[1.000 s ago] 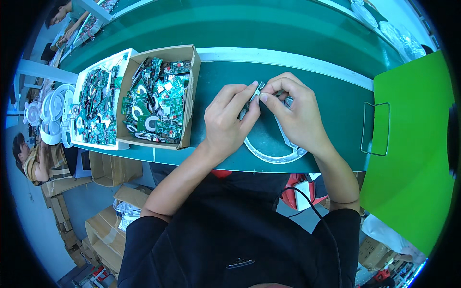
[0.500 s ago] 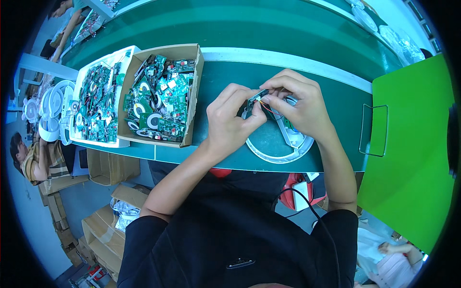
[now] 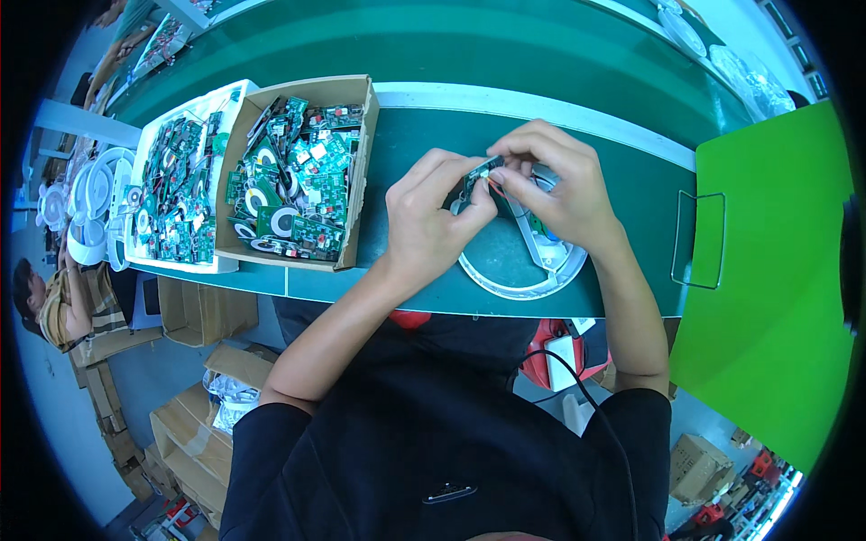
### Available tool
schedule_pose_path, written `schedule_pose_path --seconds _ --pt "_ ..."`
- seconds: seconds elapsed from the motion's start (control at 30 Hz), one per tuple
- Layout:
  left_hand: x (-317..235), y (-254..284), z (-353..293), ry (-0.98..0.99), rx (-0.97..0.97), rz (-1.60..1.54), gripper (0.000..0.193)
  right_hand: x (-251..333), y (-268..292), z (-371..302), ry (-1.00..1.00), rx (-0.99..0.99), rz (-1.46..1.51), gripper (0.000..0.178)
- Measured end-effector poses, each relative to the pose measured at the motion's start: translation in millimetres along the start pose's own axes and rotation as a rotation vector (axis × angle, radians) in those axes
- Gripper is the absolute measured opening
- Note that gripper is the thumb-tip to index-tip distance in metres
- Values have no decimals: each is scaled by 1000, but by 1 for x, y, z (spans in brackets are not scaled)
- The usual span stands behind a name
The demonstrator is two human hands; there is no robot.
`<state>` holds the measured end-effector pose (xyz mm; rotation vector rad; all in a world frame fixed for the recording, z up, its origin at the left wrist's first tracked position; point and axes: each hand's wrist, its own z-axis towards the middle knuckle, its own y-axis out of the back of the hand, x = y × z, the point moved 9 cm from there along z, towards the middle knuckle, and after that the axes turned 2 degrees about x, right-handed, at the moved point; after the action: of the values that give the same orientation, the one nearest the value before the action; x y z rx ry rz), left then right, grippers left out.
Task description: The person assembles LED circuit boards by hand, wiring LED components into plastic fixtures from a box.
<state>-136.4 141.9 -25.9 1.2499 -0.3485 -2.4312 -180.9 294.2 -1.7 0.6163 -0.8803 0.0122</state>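
Note:
My left hand [image 3: 426, 216] grips a small dark circuit board [image 3: 484, 169] between thumb and fingers, holding it tilted above the table. My right hand [image 3: 561, 185] is closed at the board's edge, its thumb and fingertips pinching by thin red and dark wires [image 3: 494, 186]. Whether it holds a plug or only the wires is hidden by the fingers. Under both hands lies a white ring-shaped housing [image 3: 516, 290] with a straight arm across it. A bit of green board shows inside that arm, partly covered by my right hand.
To the left stand a cardboard box [image 3: 360, 180] and a white foam tray [image 3: 230, 264], both full of green circuit boards. White plastic rings [image 3: 90, 194] are piled farther left. A bright green panel [image 3: 767, 270] with a wire handle borders the right side. Another person sits far left.
My hands stay together at the board, which has tilted slightly while my right fingers shifted along its edge. A person at the lower right has gone from view; a cardboard box shows there.

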Motion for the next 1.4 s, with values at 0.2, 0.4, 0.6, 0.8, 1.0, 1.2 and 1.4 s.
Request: schedule_pose_path --seconds 0.2,0.4,0.6,0.8,1.0,1.2,1.4 --pt "11 6 2 92 -36 32 27 -6 39 -4 -336 -35 20 19" --pt "14 4 1 148 -23 15 25 -25 17 -21 -563 173 -347 23" --pt "23 -5 -3 232 71 29 21 -4 21 -21 -359 87 -351 15" --pt "27 -12 -7 316 132 -9 28 -10 18 -41 -518 -51 -121 10" --pt "6 -17 3 53 201 19 26 -19 19 -47 -544 -102 -61 15" --pt "-18 -9 24 -106 294 105 18 -26 20 -49 -497 -108 -14 12" --pt "-14 -3 26 128 341 0 15 -34 14 -54 -598 -83 16 11"
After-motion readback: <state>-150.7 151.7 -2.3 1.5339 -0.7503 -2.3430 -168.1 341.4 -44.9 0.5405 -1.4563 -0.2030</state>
